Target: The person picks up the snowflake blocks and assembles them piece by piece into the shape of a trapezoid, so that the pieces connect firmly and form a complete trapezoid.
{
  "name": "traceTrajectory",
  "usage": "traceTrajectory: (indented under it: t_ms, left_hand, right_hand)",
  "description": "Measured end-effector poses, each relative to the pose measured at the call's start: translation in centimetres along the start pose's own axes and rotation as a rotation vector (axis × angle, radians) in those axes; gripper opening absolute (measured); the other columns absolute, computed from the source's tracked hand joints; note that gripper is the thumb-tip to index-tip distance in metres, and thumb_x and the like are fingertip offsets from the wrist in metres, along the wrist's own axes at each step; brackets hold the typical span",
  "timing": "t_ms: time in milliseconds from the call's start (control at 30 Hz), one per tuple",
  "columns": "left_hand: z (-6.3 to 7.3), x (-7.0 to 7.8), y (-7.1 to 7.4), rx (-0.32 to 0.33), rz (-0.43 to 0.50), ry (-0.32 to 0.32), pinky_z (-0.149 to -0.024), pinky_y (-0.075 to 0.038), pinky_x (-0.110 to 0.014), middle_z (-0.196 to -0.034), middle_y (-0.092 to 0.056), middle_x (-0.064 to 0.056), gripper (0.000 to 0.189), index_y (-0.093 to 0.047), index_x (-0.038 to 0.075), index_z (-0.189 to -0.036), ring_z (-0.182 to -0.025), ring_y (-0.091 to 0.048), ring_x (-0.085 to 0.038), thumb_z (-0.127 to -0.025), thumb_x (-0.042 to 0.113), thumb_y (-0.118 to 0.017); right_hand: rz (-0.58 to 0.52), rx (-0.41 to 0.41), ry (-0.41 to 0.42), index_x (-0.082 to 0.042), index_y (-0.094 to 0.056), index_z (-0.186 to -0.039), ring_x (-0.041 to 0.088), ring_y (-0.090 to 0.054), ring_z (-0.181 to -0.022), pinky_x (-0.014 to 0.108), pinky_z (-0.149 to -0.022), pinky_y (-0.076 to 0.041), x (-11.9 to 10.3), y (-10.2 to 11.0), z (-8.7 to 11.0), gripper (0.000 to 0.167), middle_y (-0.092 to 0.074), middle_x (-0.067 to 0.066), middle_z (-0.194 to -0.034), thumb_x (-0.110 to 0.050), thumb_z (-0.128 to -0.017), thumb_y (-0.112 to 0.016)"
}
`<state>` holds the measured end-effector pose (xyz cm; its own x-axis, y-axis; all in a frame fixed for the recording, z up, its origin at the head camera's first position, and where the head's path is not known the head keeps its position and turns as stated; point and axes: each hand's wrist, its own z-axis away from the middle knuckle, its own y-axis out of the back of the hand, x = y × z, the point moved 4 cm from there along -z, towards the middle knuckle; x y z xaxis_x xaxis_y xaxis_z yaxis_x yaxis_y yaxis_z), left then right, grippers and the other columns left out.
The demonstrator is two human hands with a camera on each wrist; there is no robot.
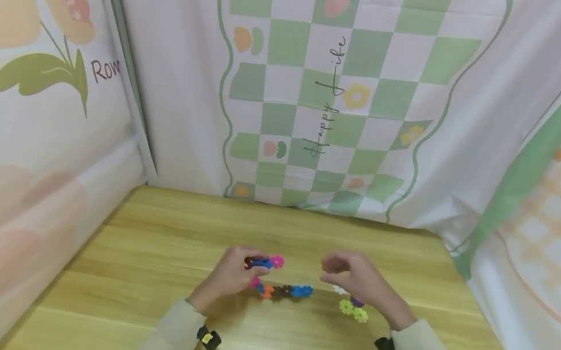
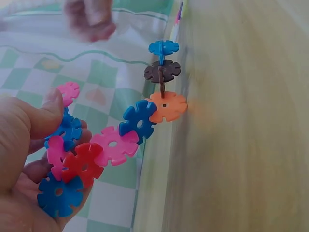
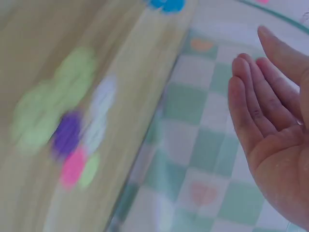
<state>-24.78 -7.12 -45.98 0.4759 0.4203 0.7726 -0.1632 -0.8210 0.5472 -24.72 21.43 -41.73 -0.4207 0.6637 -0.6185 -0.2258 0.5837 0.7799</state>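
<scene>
My left hand (image 1: 227,276) grips one end of a chain of interlocking plastic snowflake discs (image 2: 115,145), the thumb over pink and blue pieces. From the hand, the linked discs run through red, pink, blue, orange and brown to a blue end (image 1: 302,291) on the right. Part of the chain is hidden behind the fingers and palm. My right hand (image 1: 358,276) holds nothing; its fingers are gently bent, with thumb apart, in the right wrist view (image 3: 270,106). Below it lie more discs: light green (image 1: 353,310), purple (image 3: 67,134), white (image 3: 100,116) and pink, blurred in that view.
A wood-grain table (image 1: 142,298) carries the discs. Behind it hangs a green-and-white checked cloth (image 1: 314,104); patterned curtains (image 1: 31,129) close in the sides. Each wrist wears a black band (image 1: 209,340).
</scene>
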Motion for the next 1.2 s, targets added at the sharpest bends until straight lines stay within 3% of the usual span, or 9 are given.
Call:
traceTrajectory:
  t_ms: [200,400,567,700,833,1000,1200]
  left_hand:
    - [0.1,-0.2,0.4,0.001,0.029,0.022,-0.07,-0.058,-0.022,-0.106,-0.079,-0.008,0.023,-0.077,0.005,-0.118,-0.084,-0.069,-0.014,-0.096,0.01,-0.078]
    - [0.1,-0.1,0.4,0.0,0.038,0.023,-0.077,-0.06,-0.022,-0.109,-0.079,-0.009,0.024,-0.077,0.005,-0.119,-0.09,-0.072,-0.016,-0.095,0.009,-0.079]
    - [0.1,-0.1,0.2,-0.008,0.029,0.012,-0.085,-0.062,-0.025,-0.115,-0.079,-0.01,0.025,-0.077,0.006,-0.12,-0.1,-0.076,-0.021,-0.096,0.012,-0.079]
    - [0.1,-0.1,0.1,-0.017,0.029,0.017,-0.087,-0.063,-0.028,-0.118,-0.078,-0.009,0.025,-0.077,0.007,-0.121,-0.103,-0.076,-0.021,-0.097,0.015,-0.078]
    - [0.1,-0.1,-0.1,-0.027,0.038,0.023,-0.088,-0.063,-0.029,-0.119,-0.078,-0.009,0.025,-0.077,0.008,-0.121,-0.104,-0.075,-0.022,-0.097,0.014,-0.078]
    - [0.0,0.1,-0.1,-0.016,0.036,0.005,-0.086,-0.062,-0.026,-0.117,-0.078,-0.01,0.024,-0.077,0.007,-0.119,-0.102,-0.075,-0.022,-0.095,0.012,-0.079]
    - [0.1,0.3,-0.2,-0.026,0.074,0.012,-0.083,-0.062,-0.023,-0.116,-0.078,-0.009,0.025,-0.078,0.007,-0.119,-0.098,-0.075,-0.019,-0.095,0.012,-0.08]
  right_hand:
    - [0.064,-0.071,0.02,0.0,-0.075,-0.113,0.008,-0.07,-0.088,0.025,-0.079,-0.062,2.9,0.3,2.7,0.028,-0.077,0.006,-0.101,-0.018,-0.092,-0.082]
    - [0.118,-0.101,0.019,-0.003,-0.079,-0.107,-0.001,-0.056,-0.075,0.02,-0.065,-0.053,5.0,-1.0,4.1,0.026,-0.068,-0.008,-0.084,-0.017,-0.086,-0.086]
    - [0.148,-0.107,0.028,-0.006,-0.081,-0.104,-0.001,-0.048,-0.071,0.021,-0.062,-0.046,5.9,-1.6,4.3,0.024,-0.06,-0.01,-0.076,-0.016,-0.083,-0.088]
    - [0.11,-0.104,-0.018,-0.007,-0.074,-0.097,0.0,-0.051,-0.072,0.021,-0.062,-0.049,6.0,-1.8,4.4,0.022,-0.061,-0.006,-0.078,-0.012,-0.081,-0.089]
    - [0.021,-0.097,-0.082,-0.008,-0.066,-0.095,0.002,-0.059,-0.075,0.021,-0.065,-0.055,5.8,-1.9,4.1,0.019,-0.067,-0.003,-0.084,-0.007,-0.087,-0.084]
    - [-0.038,-0.03,-0.061,-0.01,-0.07,-0.098,0.004,-0.065,-0.077,0.023,-0.068,-0.059,4.6,-1.7,2.7,0.007,-0.071,-0.002,-0.087,-0.013,-0.096,-0.076]
    - [-0.13,0.027,-0.108,-0.01,-0.072,-0.104,0.012,-0.069,-0.085,0.024,-0.072,-0.06,2.6,-1.4,1.0,0.014,-0.073,0.001,-0.094,-0.023,-0.099,-0.075]
